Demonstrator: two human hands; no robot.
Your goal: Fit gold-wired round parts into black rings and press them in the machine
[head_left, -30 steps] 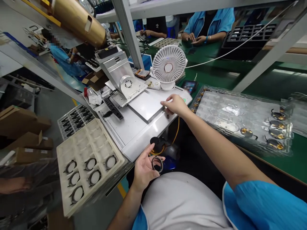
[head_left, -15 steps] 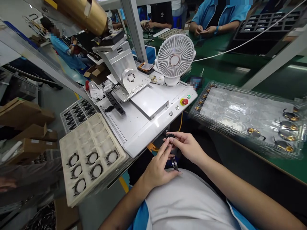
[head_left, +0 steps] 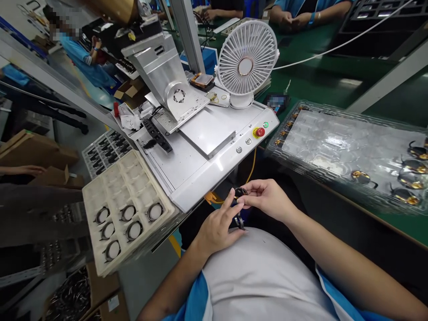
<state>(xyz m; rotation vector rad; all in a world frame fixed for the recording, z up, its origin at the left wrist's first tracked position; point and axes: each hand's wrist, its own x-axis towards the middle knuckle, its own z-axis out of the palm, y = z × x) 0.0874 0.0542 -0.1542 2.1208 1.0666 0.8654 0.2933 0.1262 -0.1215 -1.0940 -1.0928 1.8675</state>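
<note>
In front of my belly my right hand (head_left: 265,198) pinches a small round black watch part (head_left: 240,193) with gold-coloured patches, tilted between thumb and fingers. My left hand (head_left: 216,227) lies just beside it, its forefinger stretched up to the part's left edge. Lower down, a dark ring-like watch case (head_left: 239,221) sits between the left thumb and the curled fingers, which partly hide it. To the left stands a cream tray (head_left: 100,191) holding several round watch cases with pale centres. At the right lies a clear plastic tray (head_left: 317,165) with several black-and-gold round parts with short tails.
Ahead stands a white machine bench (head_left: 190,178) with a metal fixture (head_left: 177,96), a red emergency button (head_left: 260,132) and a white fan (head_left: 245,64). A black-parts tray (head_left: 107,151) and cardboard boxes (head_left: 33,149) are at the left. Co-workers sit across the green table (head_left: 310,89).
My right hand has turned the round part so more of its black-and-gold face shows. My left fingers have eased a little away from it. The view has tipped slightly downward.
</note>
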